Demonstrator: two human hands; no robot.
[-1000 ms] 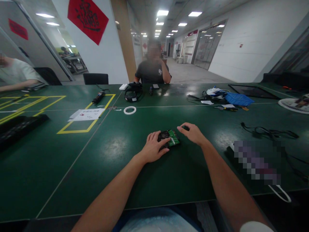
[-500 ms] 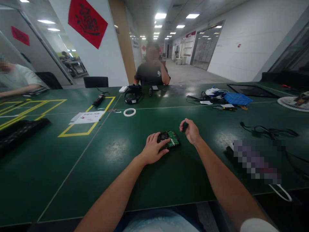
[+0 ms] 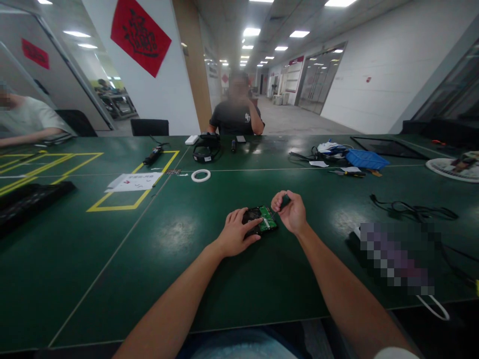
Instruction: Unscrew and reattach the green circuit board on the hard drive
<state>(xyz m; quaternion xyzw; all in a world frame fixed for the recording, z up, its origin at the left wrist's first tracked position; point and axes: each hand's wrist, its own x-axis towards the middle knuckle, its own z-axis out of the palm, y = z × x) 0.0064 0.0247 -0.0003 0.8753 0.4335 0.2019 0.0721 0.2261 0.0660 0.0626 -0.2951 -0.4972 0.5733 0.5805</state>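
A hard drive (image 3: 268, 221) lies on the green table with its green circuit board facing up. My left hand (image 3: 236, 233) rests over its left part, the index finger stretched across the board and the thumb along the near side, holding it against the table. Just right of the drive, my right hand (image 3: 292, 212) is closed with fingers curled round what looks like a small dark screwdriver (image 3: 285, 200). A thin shaft seems to run from those fingers down to the board's right part; whether its tip touches a screw I cannot tell.
Beyond my hands lie a white tape roll (image 3: 201, 175), a paper sheet (image 3: 134, 182), a black headset (image 3: 204, 148) and a blue tray (image 3: 366, 159). Black cables (image 3: 411, 207) and a blurred-out long object (image 3: 396, 259) lie right. A person (image 3: 237, 114) sits opposite, another at far left.
My right hand has moved slightly left and down, closer to the hard drive, and a thin shaft now shows below its fingers. My left hand stays on the drive.
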